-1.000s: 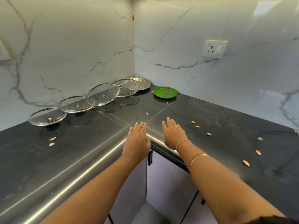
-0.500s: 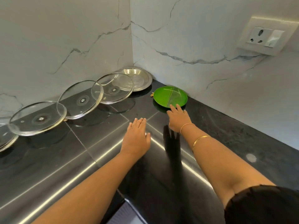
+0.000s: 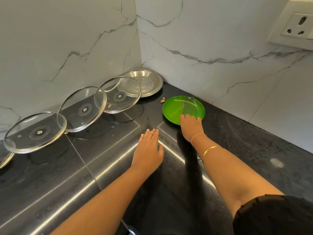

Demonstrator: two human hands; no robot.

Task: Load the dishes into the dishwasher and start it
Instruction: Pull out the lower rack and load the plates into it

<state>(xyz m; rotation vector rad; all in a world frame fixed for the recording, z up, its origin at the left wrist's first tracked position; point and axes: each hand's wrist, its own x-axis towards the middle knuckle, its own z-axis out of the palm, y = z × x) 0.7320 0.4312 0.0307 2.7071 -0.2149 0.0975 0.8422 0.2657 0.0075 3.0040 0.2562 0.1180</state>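
A green plate (image 3: 181, 106) lies flat on the black counter (image 3: 254, 150) near the wall corner. My right hand (image 3: 191, 126) reaches onto its near rim, with the fingers curled over the edge. My left hand (image 3: 149, 150) rests flat on the counter, fingers straight, to the left of the plate and holding nothing. A steel plate (image 3: 147, 82) leans in the corner behind. Three glass lids (image 3: 81, 111) lean overlapping along the left wall. The dishwasher is out of view.
A wall socket (image 3: 294, 26) sits on the marble wall at the upper right. Small brown husks (image 3: 162, 100) lie between the steel plate and the green plate. Another lid's rim (image 3: 5, 160) shows at the left edge.
I have leaned in toward the corner. My right hand moved forward from the counter edge onto the green plate's near rim. My left hand stayed flat on the counter.
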